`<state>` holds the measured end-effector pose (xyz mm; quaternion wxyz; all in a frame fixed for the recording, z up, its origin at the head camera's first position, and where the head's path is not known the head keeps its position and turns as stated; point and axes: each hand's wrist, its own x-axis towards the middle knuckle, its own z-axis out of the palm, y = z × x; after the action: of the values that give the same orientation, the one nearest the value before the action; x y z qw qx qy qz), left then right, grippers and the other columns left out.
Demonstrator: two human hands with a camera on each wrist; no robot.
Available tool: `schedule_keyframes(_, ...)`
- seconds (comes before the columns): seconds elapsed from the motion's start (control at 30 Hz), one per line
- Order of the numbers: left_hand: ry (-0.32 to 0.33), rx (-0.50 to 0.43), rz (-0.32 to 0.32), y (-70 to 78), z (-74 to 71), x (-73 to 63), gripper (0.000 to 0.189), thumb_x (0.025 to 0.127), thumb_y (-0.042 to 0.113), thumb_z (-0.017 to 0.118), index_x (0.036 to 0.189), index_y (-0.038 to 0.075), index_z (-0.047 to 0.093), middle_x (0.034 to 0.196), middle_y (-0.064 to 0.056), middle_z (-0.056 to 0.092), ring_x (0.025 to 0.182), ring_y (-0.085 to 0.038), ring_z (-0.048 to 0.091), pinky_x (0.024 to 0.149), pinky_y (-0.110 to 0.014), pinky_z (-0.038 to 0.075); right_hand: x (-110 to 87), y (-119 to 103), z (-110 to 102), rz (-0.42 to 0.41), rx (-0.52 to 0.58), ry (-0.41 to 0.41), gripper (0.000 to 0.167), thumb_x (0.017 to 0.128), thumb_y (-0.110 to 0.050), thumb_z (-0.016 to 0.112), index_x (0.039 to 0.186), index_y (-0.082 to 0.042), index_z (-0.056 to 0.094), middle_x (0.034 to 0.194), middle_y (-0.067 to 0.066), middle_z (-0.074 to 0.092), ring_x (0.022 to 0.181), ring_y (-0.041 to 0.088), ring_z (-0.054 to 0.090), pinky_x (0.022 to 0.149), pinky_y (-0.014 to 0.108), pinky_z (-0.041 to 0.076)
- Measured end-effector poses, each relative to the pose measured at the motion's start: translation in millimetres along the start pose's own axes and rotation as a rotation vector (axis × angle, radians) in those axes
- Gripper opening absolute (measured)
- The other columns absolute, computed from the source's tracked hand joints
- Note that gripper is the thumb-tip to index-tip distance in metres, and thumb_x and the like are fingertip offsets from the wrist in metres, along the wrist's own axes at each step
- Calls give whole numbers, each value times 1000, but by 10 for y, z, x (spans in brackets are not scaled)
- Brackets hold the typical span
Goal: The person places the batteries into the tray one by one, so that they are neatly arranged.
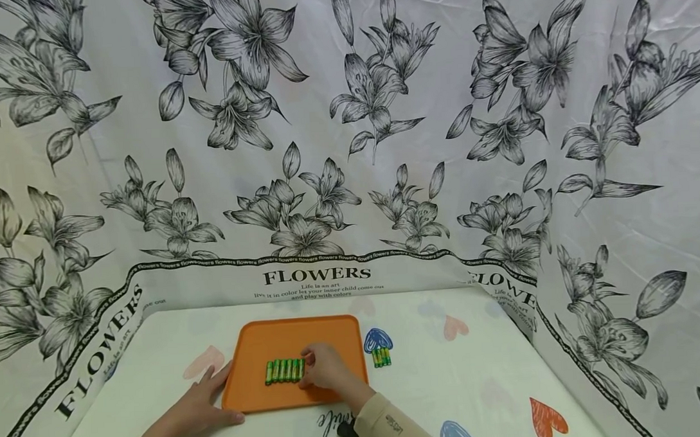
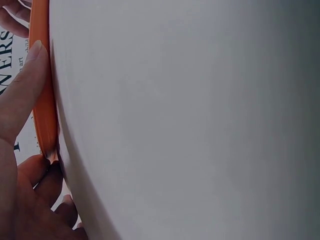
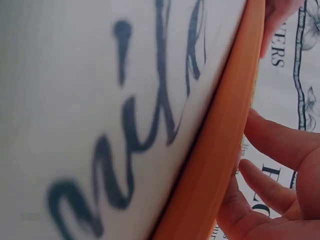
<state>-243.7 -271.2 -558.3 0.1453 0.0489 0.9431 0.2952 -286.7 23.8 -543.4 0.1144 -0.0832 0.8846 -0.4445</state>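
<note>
Several green-and-yellow batteries (image 1: 282, 370) lie side by side in a row on the orange tray (image 1: 261, 338). At the row's right end my right hand (image 1: 326, 372) has thumb and index finger at opposite ends of the last battery, pinching it. Behind the tray's front wall (image 3: 220, 135), the right wrist view shows the fingers low over the tray, with the battery hidden. My left hand (image 1: 197, 404) grips the tray's near left corner, thumb along the front rim and fingers at the left side. The left thumb (image 2: 30, 80) presses against the orange wall in the left wrist view.
More green batteries (image 1: 381, 357) lie together on the tablecloth (image 1: 448, 369), just right of the tray. The cloth bears printed hearts and lettering. A white floral curtain (image 1: 300, 130) hangs behind the table and along both sides.
</note>
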Motion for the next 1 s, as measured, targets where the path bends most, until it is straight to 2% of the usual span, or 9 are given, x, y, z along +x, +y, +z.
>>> schedule_keyframes(0.17, 3, -4, -3, -9, 3, 0, 122, 68, 59, 86, 161, 13, 24, 159, -42, 9, 133, -77, 12, 100, -85, 22, 8, 67, -62, -21, 36, -6, 62, 72, -5, 90, 128, -9, 65, 102, 2, 63, 80, 15, 57, 64, 30, 55)
schedule_keyframes(0.47, -3, 6, -28, 5, 20, 10, 124, 65, 62, 86, 161, 13, 25, 158, -42, 11, 133, -77, 13, 100, -85, 23, -39, 147, -236, -69, 114, 9, 61, 78, -2, 85, 133, -2, 59, 103, 9, 63, 67, 17, 63, 58, 32, 58)
schedule_keyframes(0.8, 0, 8, -21, 10, 15, 3, 123, 66, 62, 85, 161, 12, 25, 159, -41, 12, 134, -76, 15, 100, -85, 23, -114, 145, -394, -95, 63, 51, 58, 81, -13, 85, 134, -5, 60, 106, 8, 65, 90, 16, 60, 74, 35, 54)
schedule_keyframes(1.0, 1, 16, -16, -16, 24, 24, 123, 67, 63, 85, 161, 12, 24, 158, -42, 12, 134, -76, 14, 99, -85, 23, -185, 229, -529, -106, 35, 91, 55, 83, -16, 83, 133, -7, 62, 107, 8, 67, 92, 17, 62, 76, 36, 56)
